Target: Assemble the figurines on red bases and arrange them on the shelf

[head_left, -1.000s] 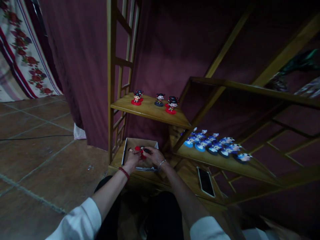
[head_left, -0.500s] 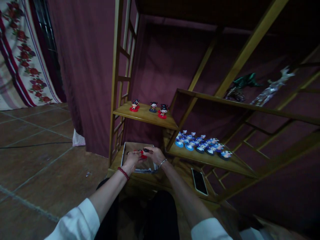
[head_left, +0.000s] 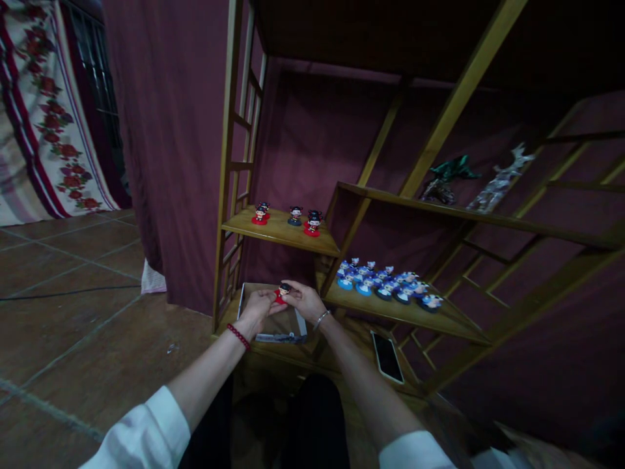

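Both hands meet over an open cardboard box [head_left: 250,292] on the lowest shelf. My left hand [head_left: 256,311], with a red bead bracelet at the wrist, and my right hand [head_left: 305,301], with a thin bangle, pinch a small red figurine [head_left: 282,293] with a dark head between their fingertips. The figurine is held just above the box. Three or so matching red figurines [head_left: 287,218] stand on the wooden shelf [head_left: 280,233] above the box. A cluster of several blue figurines [head_left: 385,287] fills the shelf to the right.
A smartphone [head_left: 387,356] lies face up on the low shelf right of the box. Dark ornaments [head_left: 469,179] sit on a higher shelf at right. Maroon curtain hangs behind the wooden rack; tiled floor and a cable lie to the left.
The hands have lifted the red figurine a little above the box and brought it together between the fingertips. The view has tilted up, showing more of the upper shelves.
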Action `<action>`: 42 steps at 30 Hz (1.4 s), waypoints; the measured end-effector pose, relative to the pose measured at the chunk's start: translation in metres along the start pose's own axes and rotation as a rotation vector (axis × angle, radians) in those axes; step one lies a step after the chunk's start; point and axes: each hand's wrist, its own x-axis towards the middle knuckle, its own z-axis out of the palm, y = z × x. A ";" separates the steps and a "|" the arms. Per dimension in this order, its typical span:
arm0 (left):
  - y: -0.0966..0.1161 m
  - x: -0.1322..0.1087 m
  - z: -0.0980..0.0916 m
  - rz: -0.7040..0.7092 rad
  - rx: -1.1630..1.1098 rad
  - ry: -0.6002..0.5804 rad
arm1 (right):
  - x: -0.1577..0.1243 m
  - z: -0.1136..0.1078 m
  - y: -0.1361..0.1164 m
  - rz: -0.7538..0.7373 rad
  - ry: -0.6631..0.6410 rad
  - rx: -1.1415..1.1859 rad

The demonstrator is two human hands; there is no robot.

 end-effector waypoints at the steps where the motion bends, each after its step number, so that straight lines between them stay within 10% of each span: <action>1: 0.002 -0.001 0.001 0.004 0.005 0.000 | -0.001 -0.001 -0.002 0.000 -0.007 0.012; 42: 0.085 -0.057 0.030 0.186 0.134 -0.292 | -0.009 -0.022 -0.096 -0.139 0.140 0.046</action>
